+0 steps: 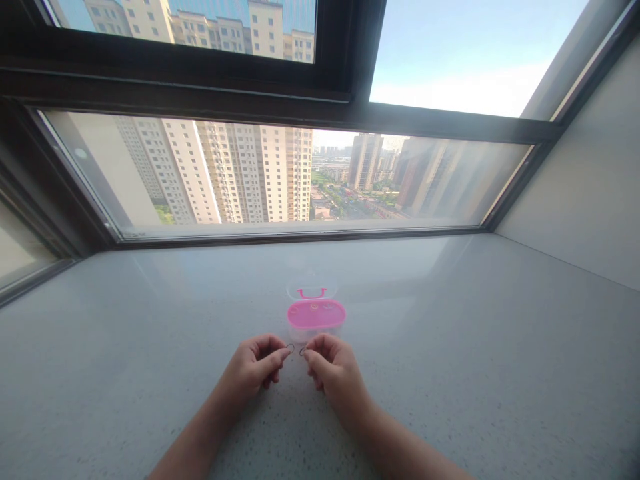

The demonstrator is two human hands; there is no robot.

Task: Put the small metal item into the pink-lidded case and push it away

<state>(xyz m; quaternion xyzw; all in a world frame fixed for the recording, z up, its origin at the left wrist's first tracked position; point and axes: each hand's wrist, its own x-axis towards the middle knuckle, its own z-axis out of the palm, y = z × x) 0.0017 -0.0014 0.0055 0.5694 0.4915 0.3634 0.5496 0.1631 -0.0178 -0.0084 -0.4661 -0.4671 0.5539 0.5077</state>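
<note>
Two bare forearms are seen reaching in from the bottom edge of the head view, over a pale grey speckled sill. Each hand is loosely curled, thumb and forefinger pressed together in a pinch. A tiny dark ring is pinched at the fingertips of the left hand, and a second small dark piece is pinched by the right hand. Its shape is too small to be made out. Both pieces are held just beside each other, between the two hands, slightly above the surface; whether they touch cannot be told.

Just beyond the fingertips, a small oval pink box is set on the sill, with its clear lid tipped open at the back. A pink U-shaped handle is seen on that lid. Small items inside cannot be identified.

Behind, a wide window with a dark frame is seen, with tall apartment towers and hazy blue sky outside.
</note>
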